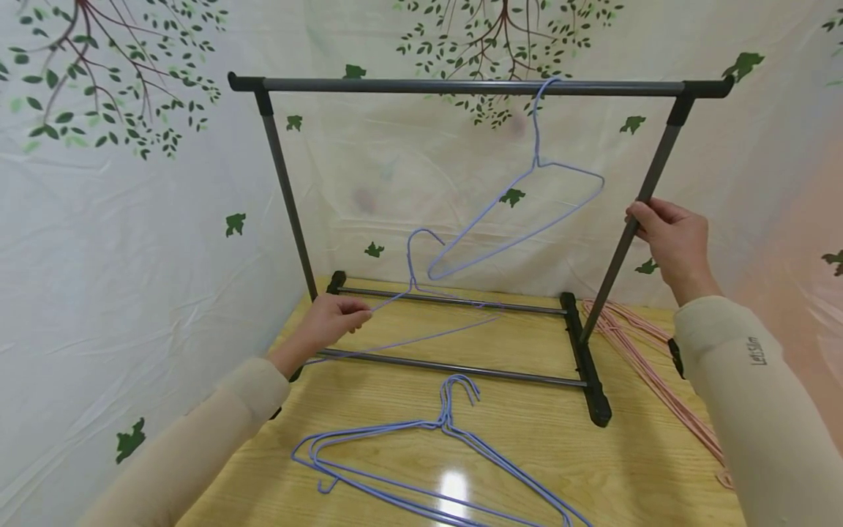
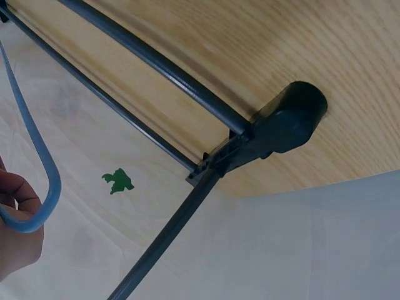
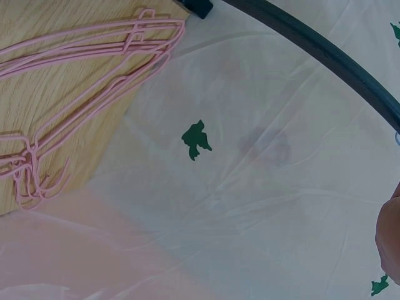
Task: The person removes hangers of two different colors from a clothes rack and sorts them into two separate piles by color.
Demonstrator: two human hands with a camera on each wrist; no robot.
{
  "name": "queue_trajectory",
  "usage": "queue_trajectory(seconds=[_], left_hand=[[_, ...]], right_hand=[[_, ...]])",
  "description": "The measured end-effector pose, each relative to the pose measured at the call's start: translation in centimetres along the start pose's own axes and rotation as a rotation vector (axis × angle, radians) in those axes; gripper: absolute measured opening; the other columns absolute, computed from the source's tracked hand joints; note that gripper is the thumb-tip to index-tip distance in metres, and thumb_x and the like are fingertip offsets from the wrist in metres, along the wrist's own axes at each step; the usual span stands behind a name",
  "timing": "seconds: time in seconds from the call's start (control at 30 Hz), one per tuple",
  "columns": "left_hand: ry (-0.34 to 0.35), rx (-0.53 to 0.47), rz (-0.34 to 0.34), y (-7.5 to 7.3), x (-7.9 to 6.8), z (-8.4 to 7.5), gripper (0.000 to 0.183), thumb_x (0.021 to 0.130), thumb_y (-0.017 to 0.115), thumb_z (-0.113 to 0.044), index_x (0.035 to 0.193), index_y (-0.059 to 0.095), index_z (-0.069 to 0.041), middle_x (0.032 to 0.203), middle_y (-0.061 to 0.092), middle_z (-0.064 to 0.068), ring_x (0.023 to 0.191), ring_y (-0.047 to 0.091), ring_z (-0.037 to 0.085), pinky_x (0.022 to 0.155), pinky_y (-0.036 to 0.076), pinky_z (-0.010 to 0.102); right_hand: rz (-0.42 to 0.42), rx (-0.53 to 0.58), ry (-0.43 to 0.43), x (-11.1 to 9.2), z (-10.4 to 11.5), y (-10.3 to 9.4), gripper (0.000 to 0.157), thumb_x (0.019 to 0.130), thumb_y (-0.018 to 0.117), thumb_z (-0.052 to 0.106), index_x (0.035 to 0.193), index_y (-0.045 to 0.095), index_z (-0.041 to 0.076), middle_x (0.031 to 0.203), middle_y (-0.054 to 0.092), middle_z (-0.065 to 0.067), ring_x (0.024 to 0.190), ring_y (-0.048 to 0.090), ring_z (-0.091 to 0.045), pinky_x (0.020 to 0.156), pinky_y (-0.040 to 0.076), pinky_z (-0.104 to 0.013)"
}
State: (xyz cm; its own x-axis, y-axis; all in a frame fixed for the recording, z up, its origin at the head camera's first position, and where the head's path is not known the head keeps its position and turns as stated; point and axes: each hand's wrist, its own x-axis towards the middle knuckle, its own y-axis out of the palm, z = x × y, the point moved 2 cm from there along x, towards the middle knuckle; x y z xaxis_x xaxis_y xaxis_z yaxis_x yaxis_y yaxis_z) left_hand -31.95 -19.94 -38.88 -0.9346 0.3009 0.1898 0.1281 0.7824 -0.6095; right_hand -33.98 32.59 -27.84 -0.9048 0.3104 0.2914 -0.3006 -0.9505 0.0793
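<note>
My left hand (image 1: 329, 322) pinches one shoulder of a blue wire hanger (image 1: 409, 256), holding it up in front of the lower bars of a dark garment rack (image 1: 395, 86). The left wrist view has the curved end of this hanger (image 2: 50, 169) at the fingers of the hand (image 2: 22, 250). Another blue hanger (image 1: 536, 132) hangs by its hook from the top rail, right of the middle. With thumb and fingers, my right hand (image 1: 675, 241) grips the rack's right post (image 1: 619, 256). Only an edge of that hand (image 3: 389, 240) enters the right wrist view.
Several blue hangers (image 1: 369, 427) lie stacked on the wooden table (image 1: 632, 468) before the rack. A bundle of pink hangers (image 1: 645, 366) lies to the right, partly behind my right sleeve (image 1: 757, 395). White cloth (image 1: 165, 293) with leaf prints surrounds the table's back and left.
</note>
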Motion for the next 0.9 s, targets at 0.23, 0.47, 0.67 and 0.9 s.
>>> queue_trajectory(seconds=[0.23, 0.47, 0.67, 0.9], left_hand=[[-0.03, -0.078, 0.13, 1.5, -1.0, -0.2, 0.017, 0.097, 0.066, -0.016, 0.102, 0.075, -0.002, 0.077, 0.066, 0.013, 0.07, 0.06, 0.02, 0.062, 0.049, 0.032], [-0.024, -0.139, 0.247, 3.6, -2.0, -0.2, 0.016, 0.096, 0.065, -0.013, 0.098, 0.075, 0.0, 0.072, 0.064, 0.011, 0.066, 0.058, 0.023, 0.062, 0.049, 0.034], [-0.017, -0.138, 0.336, 5.0, -3.3, -0.3, 0.017, 0.097, 0.065, -0.014, 0.098, 0.076, -0.001, 0.073, 0.067, 0.009, 0.065, 0.06, 0.018, 0.057, 0.046, 0.031], [-0.021, -0.171, 0.443, 6.5, -4.8, -0.4, 0.017, 0.097, 0.065, -0.016, 0.095, 0.076, -0.004, 0.069, 0.065, 0.006, 0.063, 0.058, 0.014, 0.054, 0.04, 0.028]], right_hand=[[-0.004, 0.0, -0.004, -0.1, 0.0, 0.0, 0.042, 0.087, 0.078, 0.023, 0.125, 0.069, 0.007, 0.087, 0.073, 0.007, 0.083, 0.07, -0.005, 0.071, 0.052, -0.013], [0.0, -0.003, -0.002, -0.1, 0.0, 0.0, 0.047, 0.087, 0.077, 0.023, 0.128, 0.066, 0.006, 0.088, 0.073, 0.006, 0.084, 0.07, -0.005, 0.072, 0.052, -0.013], [-0.005, -0.009, -0.004, -0.1, 0.0, 0.0, 0.041, 0.088, 0.076, 0.022, 0.125, 0.069, 0.007, 0.088, 0.073, 0.006, 0.083, 0.07, -0.005, 0.071, 0.052, -0.013], [-0.006, 0.016, -0.005, -0.2, 0.0, 0.0, 0.038, 0.085, 0.079, 0.024, 0.119, 0.072, 0.009, 0.086, 0.073, 0.006, 0.082, 0.07, -0.005, 0.071, 0.053, -0.013]])
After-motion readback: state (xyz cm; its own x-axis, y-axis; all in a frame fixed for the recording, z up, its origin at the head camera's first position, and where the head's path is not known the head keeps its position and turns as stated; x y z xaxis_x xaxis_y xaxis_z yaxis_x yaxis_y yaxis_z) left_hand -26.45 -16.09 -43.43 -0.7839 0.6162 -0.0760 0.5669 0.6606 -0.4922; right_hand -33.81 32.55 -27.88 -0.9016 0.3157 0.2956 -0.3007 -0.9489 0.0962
